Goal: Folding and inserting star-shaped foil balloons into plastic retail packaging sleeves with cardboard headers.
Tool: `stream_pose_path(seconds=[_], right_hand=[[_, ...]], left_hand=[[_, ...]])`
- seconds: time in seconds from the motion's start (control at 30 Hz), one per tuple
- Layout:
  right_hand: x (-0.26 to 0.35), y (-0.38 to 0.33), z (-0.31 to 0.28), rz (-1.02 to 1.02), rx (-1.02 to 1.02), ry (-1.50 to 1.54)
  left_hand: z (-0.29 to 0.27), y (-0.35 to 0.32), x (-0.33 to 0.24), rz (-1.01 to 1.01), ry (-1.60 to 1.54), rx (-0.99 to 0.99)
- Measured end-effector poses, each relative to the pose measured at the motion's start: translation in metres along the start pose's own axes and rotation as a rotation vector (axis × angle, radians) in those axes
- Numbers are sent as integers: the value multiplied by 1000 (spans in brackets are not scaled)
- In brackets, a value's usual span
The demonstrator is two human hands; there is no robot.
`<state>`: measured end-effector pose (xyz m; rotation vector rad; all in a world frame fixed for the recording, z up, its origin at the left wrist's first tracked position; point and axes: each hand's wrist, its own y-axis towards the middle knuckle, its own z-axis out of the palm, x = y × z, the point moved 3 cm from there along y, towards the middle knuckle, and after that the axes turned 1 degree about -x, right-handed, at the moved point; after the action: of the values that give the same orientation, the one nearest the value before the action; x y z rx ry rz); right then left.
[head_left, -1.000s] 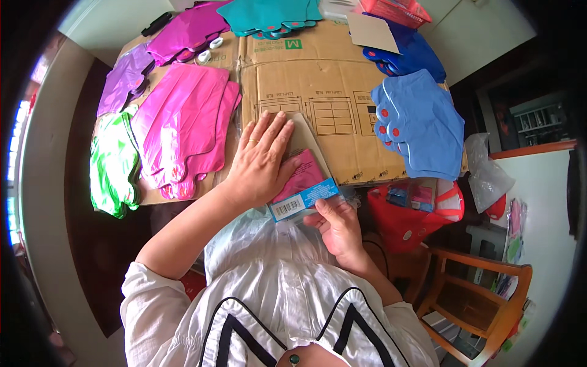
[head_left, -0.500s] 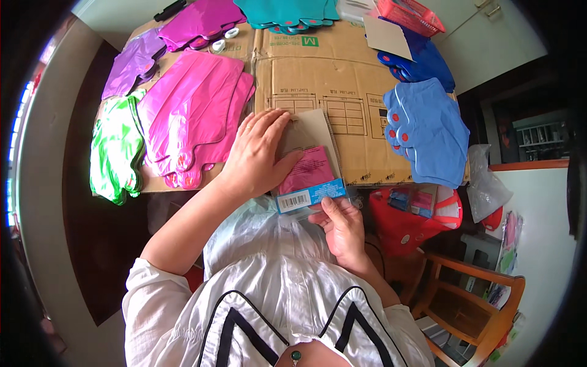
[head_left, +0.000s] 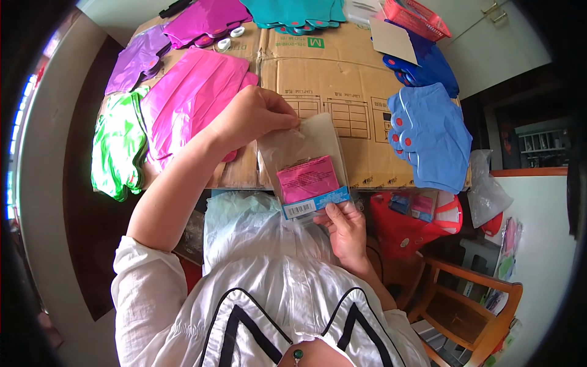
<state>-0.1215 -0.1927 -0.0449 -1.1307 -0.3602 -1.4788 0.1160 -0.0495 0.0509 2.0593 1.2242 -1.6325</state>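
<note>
Lifted off the cardboard since a second ago: left hand (head_left: pixel 254 116), flat on the packet then, now raised and pinching the top edge of the clear plastic packet (head_left: pixel 304 162) between thumb and fingertips. Packet raised with it, tilted up over the near edge of the table, no longer lying pressed flat.

Along the left edge of the table: bright green glossy pieces (head_left: pixel 116 150) in a pile, with purple ones (head_left: pixel 136 58) behind them toward the far left corner. Just beside, toward the middle: broad stack of pink pieces (head_left: pixel 186 98), partly covered by the left forearm; more magenta ones (head_left: pixel 205 18) at the far edge, with small white rings (head_left: pixel 227 38) next to them.

Across the middle: flattened brown cardboard (head_left: pixel 324 67) covering the tabletop, teal pieces (head_left: pixel 293 11) at its far edge. Over its near edge, the packet: see-through upper half, pink insert and a blue strip with a barcode label at the bottom. Lower right corner of that strip gripped by the right hand (head_left: pixel 347 229), thumb on the front, fingers behind, closed on it.

Toward the right edge: light blue pieces with red dots (head_left: pixel 431 137) stacked, darker blue ones (head_left: pixel 428 64) behind, a red basket (head_left: pixel 416 15) at the far right corner. Below the right edge, off the table: red bag (head_left: pixel 403 226) and a wooden chair (head_left: pixel 471 306).
</note>
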Motion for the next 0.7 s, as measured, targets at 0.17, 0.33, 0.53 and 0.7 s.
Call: stream_pose_path(seconds=[0.17,0.33,0.53,0.7], right_hand=[[6,0,3,-16,-23,20],[-1,1,1,-20,-27,73],[-3,1,-1,-5,14,133],[-5,2,7,-25,57,171]], left_hand=[[-1,-3,8,-89,-47,12],[-2,-8,12,3,-50,27],[3,-13,2,93,-156,30],[3,-7,13,31,-178,17]])
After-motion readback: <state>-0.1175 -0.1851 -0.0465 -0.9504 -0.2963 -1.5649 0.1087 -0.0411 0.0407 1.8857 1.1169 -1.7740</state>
